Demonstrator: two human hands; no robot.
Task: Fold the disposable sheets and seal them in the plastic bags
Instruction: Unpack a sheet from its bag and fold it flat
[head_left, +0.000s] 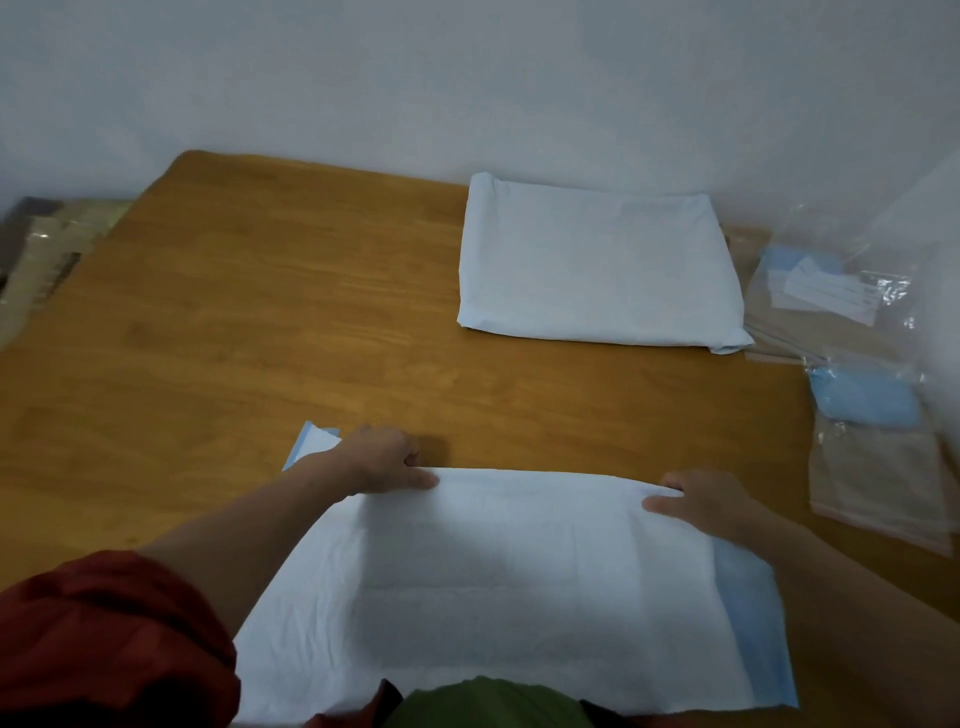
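A white disposable sheet with blue edges (519, 582) lies on the wooden table (260, 338) right in front of me. My left hand (382, 460) pinches its far edge at the left, thumb on top. My right hand (698, 501) pinches the same far edge at the right. A folded white sheet (597, 270) rests farther back, to the right of centre. Clear plastic bags (878, 483) lie along the table's right edge; one bag holds a small blue folded item (865, 400).
A white wall rises directly behind the table. A clear bag with a white label (826, 291) sits at the far right, beside the folded sheet. Tan and dark bundles (36, 260) are stacked past the table's left edge.
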